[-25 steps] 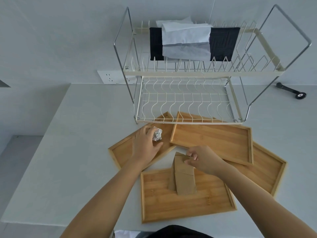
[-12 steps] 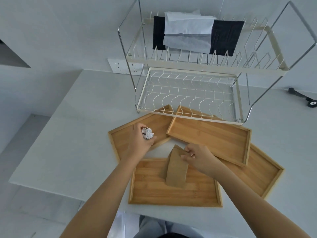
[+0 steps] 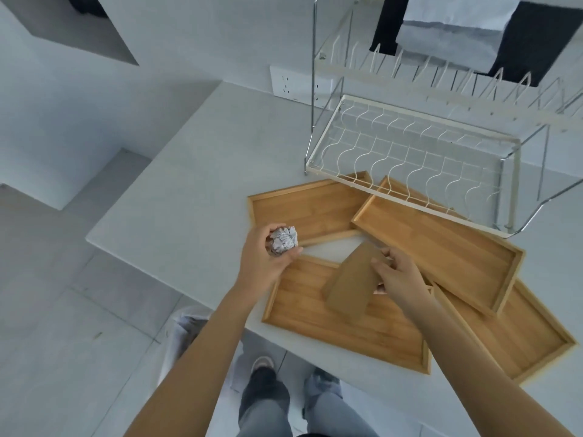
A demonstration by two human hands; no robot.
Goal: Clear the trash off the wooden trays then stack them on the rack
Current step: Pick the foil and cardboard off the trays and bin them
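At the counter's near edge the right hand pinches a flat brown card above the nearest tray, its long axis slanting away toward the rack. The left hand is closed round a crumpled paper ball. A pale bag, possibly a bin liner, lies below the left forearm, so the left is nearer. Three more trays lie beyond.

The rack runs off the top and right edges, so its upper tier and the cloths on it show only in part. The back trays slip under the rack's front rail. The right hand covers one end of the cardboard.
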